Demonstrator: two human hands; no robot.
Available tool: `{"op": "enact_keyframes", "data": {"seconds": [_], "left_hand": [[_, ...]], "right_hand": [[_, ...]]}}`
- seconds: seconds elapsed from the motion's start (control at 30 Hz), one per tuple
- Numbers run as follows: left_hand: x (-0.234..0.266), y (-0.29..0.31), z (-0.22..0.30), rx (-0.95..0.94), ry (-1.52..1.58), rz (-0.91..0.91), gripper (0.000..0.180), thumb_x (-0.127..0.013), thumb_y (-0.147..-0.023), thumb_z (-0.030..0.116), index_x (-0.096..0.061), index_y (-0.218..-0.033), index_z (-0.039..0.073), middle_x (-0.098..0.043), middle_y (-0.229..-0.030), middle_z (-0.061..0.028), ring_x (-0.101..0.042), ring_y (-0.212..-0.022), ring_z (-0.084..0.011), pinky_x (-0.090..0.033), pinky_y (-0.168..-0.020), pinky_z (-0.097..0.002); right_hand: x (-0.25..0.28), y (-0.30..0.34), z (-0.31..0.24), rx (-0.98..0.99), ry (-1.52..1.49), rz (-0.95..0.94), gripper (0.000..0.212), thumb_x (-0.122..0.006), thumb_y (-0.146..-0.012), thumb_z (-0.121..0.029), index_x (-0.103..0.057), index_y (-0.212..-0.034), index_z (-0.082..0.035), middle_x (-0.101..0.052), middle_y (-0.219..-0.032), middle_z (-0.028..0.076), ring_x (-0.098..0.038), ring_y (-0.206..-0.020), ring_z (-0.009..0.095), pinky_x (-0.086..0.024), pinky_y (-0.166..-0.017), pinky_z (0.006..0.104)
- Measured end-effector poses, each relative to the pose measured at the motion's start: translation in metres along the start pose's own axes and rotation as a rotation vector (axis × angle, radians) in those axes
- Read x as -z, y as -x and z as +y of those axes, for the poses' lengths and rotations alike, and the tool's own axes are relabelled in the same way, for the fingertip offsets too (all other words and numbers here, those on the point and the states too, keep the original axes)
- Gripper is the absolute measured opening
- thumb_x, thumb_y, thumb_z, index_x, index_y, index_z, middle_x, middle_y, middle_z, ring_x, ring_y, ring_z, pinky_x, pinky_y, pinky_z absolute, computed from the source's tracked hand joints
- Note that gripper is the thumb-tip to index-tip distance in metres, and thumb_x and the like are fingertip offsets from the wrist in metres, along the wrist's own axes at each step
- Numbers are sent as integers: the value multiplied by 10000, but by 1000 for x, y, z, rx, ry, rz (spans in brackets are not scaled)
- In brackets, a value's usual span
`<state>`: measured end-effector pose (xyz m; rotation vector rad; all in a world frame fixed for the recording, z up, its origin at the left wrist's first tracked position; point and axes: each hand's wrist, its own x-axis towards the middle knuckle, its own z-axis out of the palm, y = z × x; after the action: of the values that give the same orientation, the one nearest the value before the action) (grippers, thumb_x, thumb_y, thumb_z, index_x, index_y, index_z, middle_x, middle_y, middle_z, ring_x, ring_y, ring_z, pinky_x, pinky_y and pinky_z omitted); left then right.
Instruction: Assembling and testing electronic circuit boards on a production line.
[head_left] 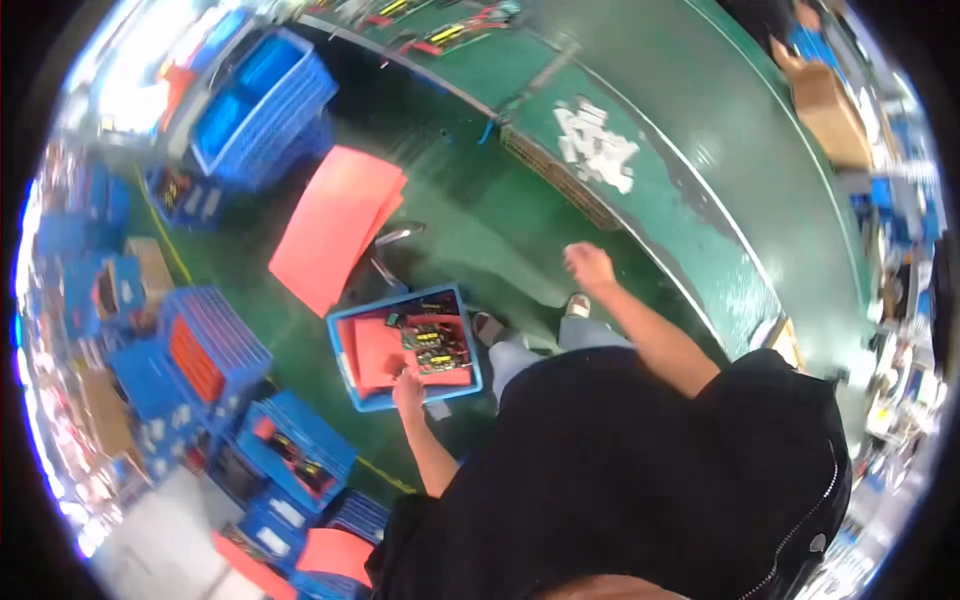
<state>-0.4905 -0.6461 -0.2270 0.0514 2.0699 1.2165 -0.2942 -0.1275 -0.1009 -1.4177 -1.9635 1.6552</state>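
Observation:
My left hand [408,392] reaches into a blue bin [362,405] at its near side, the fingers drawn together. A dark bit shows at the fingertips, too small to name. Pink sheets [372,350] line this bin, and several green circuit boards [434,348] with yellow and black parts lie on them, just to the right of that hand. My right hand [588,265] hangs in the air above the floor beside the long workbench. Its fingers are loosely curled, with nothing seen in them.
A stack of large pink sheets [335,225] lies beyond the bin, near a metal chair leg or frame. Blue crates [262,120] stand at the far left, with more blue bins [295,450] at the near left. White pieces [592,145] are piled on the green workbench [680,190].

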Motion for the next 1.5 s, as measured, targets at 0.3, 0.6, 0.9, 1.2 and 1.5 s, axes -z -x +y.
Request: {"op": "enact_keyframes", "data": {"seconds": [0.3,0.6,0.9,1.2,1.5], "left_hand": [[-146,-101,265,-565,-685,-518,289,-471,-926,181,-535,-1148,7,-588,-1074,-124,-598,-982,-239,-508,-865,-390],[-420,27,458,-92,-668,-687,372,-520,-925,360,-565,-1139,60,-600,-1046,-64,-596,-948,-190,-465,-780,-327],[-519,58,517,-264,-1029,-810,408,-552,-929,393,-519,-1196,86,-631,-1014,-55,-612,-905,-172,-463,-694,-310],[-574,76,528,-485,-1419,-983,244,-528,-947,275,-554,-1064,62,-629,-833,-52,-596,-681,-134,-445,-520,-277],[-690,295,479,-997,-1146,-1563,306,-493,-960,264,-625,-1022,-5,-658,-886,-97,-626,-844,-188,-485,-757,-310]], "right_hand": [[250,147,53,-60,149,1000,301,-557,-903,-273,-611,-1043,-12,-617,-994,221,-584,-961,395,-462,-826,449],[322,553,281,-1558,103,2153,394,-523,-887,-334,-574,-1094,-3,-529,-1151,245,-528,-996,378,-418,-911,447],[343,701,297,-2080,545,2156,546,-660,-788,-339,-513,-1189,0,-520,-1188,224,-520,-1105,368,-433,-933,464],[235,788,280,-2085,-294,1629,636,-612,-798,-534,-495,-1348,-236,-564,-1284,182,-527,-1195,382,-413,-1005,474],[271,693,183,-1529,1074,2050,324,-430,-983,-231,-603,-848,8,-598,-806,219,-573,-729,379,-444,-644,467]]}}
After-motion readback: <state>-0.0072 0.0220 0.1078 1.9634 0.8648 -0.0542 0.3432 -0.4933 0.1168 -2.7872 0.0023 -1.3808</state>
